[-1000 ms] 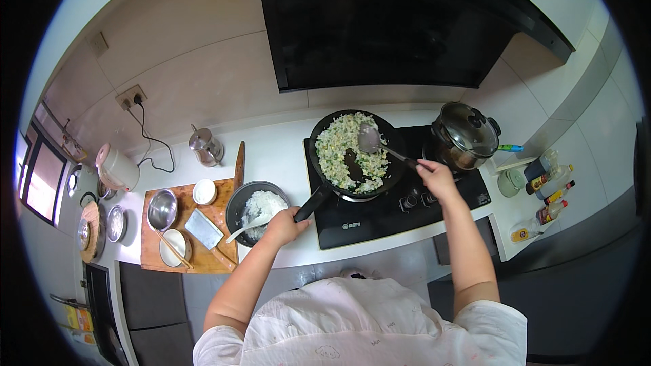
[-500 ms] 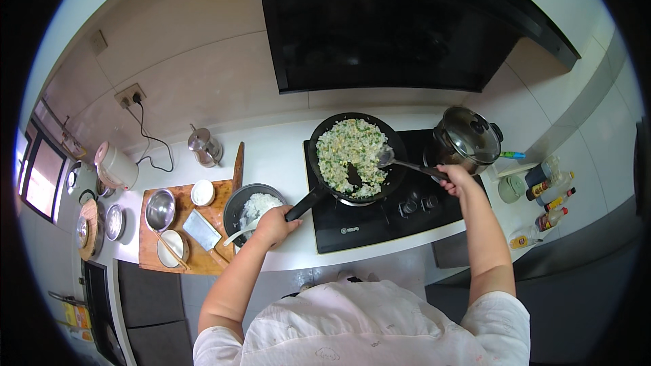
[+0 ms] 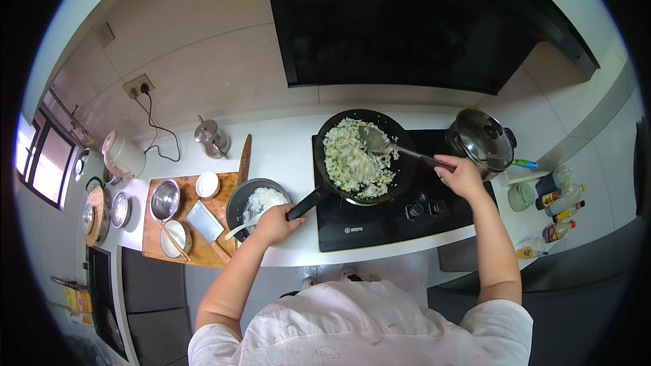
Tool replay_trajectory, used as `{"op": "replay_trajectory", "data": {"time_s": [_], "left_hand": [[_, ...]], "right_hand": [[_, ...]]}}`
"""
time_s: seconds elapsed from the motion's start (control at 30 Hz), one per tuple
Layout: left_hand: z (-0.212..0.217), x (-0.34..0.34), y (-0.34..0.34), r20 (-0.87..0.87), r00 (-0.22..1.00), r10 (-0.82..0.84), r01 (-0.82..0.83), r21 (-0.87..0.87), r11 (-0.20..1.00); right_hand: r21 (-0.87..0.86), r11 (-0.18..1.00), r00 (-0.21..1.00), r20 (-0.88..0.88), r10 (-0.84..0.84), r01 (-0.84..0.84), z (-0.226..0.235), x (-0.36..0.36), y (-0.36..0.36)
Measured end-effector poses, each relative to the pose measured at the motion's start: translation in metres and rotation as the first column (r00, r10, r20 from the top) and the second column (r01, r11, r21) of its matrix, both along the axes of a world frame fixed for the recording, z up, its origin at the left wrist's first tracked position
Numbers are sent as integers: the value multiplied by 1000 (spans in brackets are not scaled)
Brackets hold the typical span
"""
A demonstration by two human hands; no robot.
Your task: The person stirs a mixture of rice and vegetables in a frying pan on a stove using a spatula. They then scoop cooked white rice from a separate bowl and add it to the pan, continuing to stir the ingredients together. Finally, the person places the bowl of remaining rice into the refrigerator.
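My left hand (image 3: 275, 224) is closed around the long black handle of a wok (image 3: 400, 188) on the hob. Fried rice (image 3: 343, 157), mixed with green and yellow bits, covers much of the wok's inside. Gripped in my right hand (image 3: 464, 177) is the dark handle of a spatula (image 3: 419, 156); its blade lies among the rice near the far middle of the wok. Just left of my left hand stands a dark bowl (image 3: 237, 206) of white rice (image 3: 264, 199), with a white spoon (image 3: 243, 228) leaning out over its near edge.
A lidded pot (image 3: 480, 142) stands right of the wok on the black hob (image 3: 366, 229). The wooden board (image 3: 154, 237) at left carries a cleaver (image 3: 204, 221), a metal bowl (image 3: 165, 199) and white bowls. Several bottles (image 3: 559, 196) line the right side; a range hood (image 3: 393, 27) hangs above.
The spatula blade has moved up and left through the rice, some of which is blurred by motion. My left hand keeps the handle. The view has shifted slightly.
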State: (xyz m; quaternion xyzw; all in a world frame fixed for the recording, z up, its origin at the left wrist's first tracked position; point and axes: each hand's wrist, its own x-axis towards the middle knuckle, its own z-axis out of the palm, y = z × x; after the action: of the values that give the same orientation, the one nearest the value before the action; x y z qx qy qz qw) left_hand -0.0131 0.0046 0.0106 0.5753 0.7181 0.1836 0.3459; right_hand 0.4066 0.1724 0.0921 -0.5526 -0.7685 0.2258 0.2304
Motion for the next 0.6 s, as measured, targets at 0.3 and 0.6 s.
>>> {"op": "replay_trajectory", "data": {"time_s": [0.3, 0.6], "left_hand": [[6, 2, 2, -38, 999, -8, 7, -20, 1000], [-40, -48, -8, 413, 900, 136, -321, 420, 849]], "right_hand": [[-637, 754, 983, 28, -183, 159, 16, 44, 47], [-833, 552, 765, -381, -519, -40, -81, 19, 1]]}}
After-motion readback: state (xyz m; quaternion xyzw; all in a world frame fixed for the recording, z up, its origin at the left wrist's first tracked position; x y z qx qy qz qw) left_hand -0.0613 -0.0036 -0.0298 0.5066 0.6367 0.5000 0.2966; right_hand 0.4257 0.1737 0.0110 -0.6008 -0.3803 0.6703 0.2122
